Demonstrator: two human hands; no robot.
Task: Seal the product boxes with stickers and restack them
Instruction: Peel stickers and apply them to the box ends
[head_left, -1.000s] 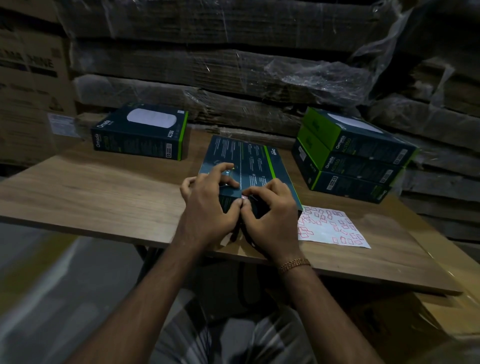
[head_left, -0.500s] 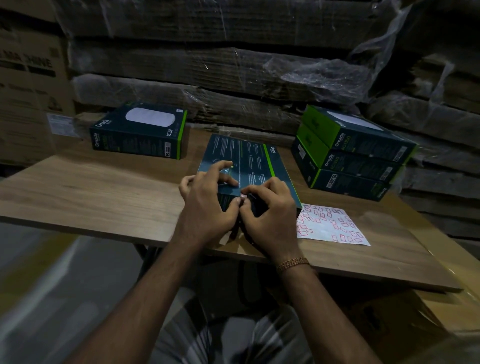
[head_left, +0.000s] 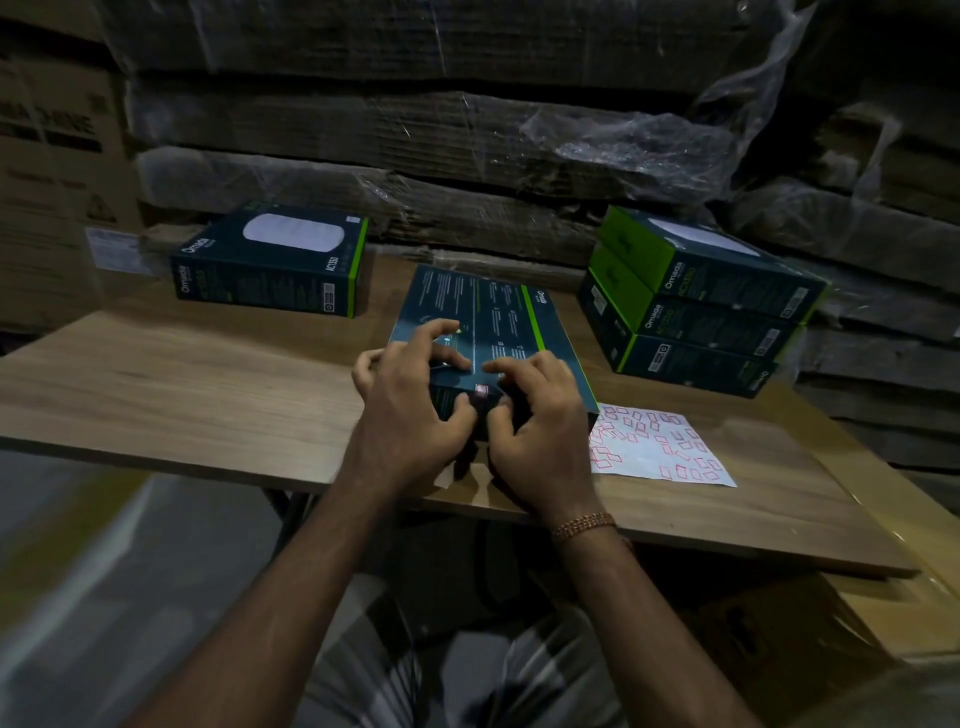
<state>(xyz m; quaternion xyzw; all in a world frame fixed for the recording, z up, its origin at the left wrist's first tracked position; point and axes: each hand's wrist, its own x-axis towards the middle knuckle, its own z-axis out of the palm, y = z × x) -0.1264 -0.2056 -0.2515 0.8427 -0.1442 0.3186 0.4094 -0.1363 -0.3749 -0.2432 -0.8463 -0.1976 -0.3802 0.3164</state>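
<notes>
A dark teal product box (head_left: 493, 312) lies back side up in the middle of the wooden table (head_left: 182, 389). My left hand (head_left: 415, 410) and my right hand (head_left: 540, 426) both grip its near end, thumbs close together. Between the thumbs a small pink sticker (head_left: 482, 393) sits over the near top edge of the box. A white sticker sheet (head_left: 654, 447) with several red-outlined stickers lies just right of my right hand. A single box (head_left: 270, 265) rests at the back left. A stack of three boxes (head_left: 696, 306) stands at the back right.
Shrink-wrapped flat cardboard (head_left: 441, 156) is piled high right behind the table. A large carton (head_left: 52, 182) stands at the left. Brown cartons (head_left: 831, 623) sit low at the right, beyond the table's corner. The table's front edge runs just under my wrists.
My thumbs have parted slightly, and the pink sticker on the box edge now shows between them. The box and the stacks have not moved.
</notes>
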